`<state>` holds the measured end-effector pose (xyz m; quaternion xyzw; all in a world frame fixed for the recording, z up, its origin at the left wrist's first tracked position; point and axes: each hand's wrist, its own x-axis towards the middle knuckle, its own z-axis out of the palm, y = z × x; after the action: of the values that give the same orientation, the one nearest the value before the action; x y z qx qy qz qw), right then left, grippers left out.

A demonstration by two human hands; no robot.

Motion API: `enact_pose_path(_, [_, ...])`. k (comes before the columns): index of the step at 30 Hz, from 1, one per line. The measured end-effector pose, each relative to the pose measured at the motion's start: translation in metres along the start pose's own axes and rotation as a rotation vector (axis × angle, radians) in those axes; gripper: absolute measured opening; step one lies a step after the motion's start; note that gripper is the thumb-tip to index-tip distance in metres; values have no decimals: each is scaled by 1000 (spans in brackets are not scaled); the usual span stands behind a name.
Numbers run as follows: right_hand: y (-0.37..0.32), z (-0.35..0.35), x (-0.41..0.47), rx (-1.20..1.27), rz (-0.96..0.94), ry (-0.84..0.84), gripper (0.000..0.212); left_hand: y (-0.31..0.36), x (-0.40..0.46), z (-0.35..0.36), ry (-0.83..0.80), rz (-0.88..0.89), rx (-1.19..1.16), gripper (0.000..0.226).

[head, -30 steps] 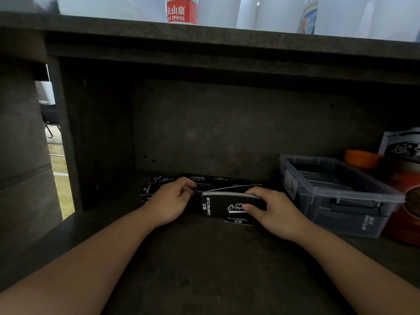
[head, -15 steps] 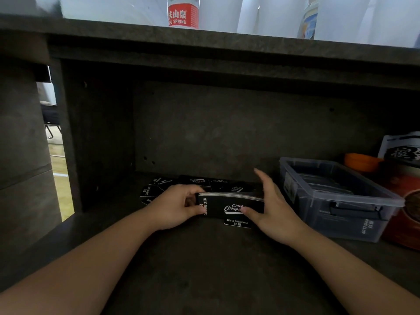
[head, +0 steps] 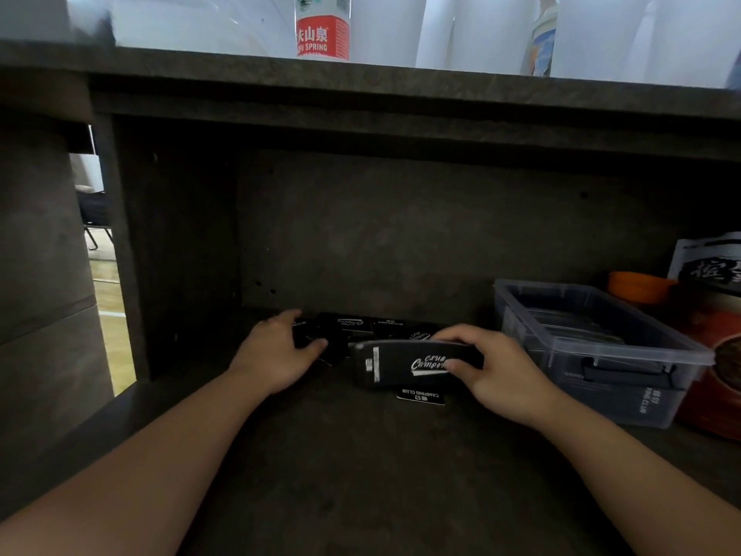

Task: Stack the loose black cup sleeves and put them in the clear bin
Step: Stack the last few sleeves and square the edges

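The stack of black cup sleeves (head: 415, 363) lies flat-sided on edge at the shelf's middle, its long axis running nine to three o'clock, printed face toward the camera. The right hand (head: 491, 365) pinches its three-o'clock end, thumb in front. At nine o'clock the left hand (head: 276, 349) rests curled fingers on loose sleeves (head: 353, 325). The clear bin (head: 601, 347) sits at three o'clock.
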<state>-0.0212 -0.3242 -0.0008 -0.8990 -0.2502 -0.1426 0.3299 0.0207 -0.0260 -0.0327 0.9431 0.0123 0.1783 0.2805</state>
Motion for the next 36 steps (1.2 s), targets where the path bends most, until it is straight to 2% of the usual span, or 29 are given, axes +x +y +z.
enact_pose_path(2, [3,8,1,-75,-1,-68,28,3,-2,7,-139,11,122,93])
enact_pose_path(5, [5,13,2,-102,-4,-67,25,9,-2,11,-223,32,296,96])
enact_pose_path(7, [6,13,2,-70,-9,-47,21,13,-2,9,-184,74,353,87])
enact_pose_path(11, [6,14,1,-48,-1,-54,19,21,-4,3,-166,178,421,53])
enact_pose_path(15, [8,13,1,-40,-5,-48,19,29,-7,1,-214,219,557,47])
enact_pose_path(17, [8,13,1,-36,-5,-52,19,30,-10,2,-282,237,499,44])
enact_pose_path(20, [8,13,1,-43,-10,-52,19,27,-13,3,-333,186,309,41])
enact_pose_path(23, [7,13,0,-35,-9,-45,19,25,-14,3,-192,128,209,30])
enact_pose_path(26, [8,13,0,-33,-10,-35,18,23,-14,1,-82,-77,305,68])
enact_pose_path(28, [9,14,1,-33,-10,-31,19,21,-14,-3,-115,-261,412,88])
enact_pose_path(29, [9,14,1,-34,-11,-28,19,20,-13,-4,-135,-308,450,91])
enact_pose_path(33, [8,14,1,-38,-7,-39,19,17,-9,-8,-89,-266,461,73])
enact_pose_path(36, [9,14,2,-51,-9,-30,19,18,-8,-9,-22,-249,361,73])
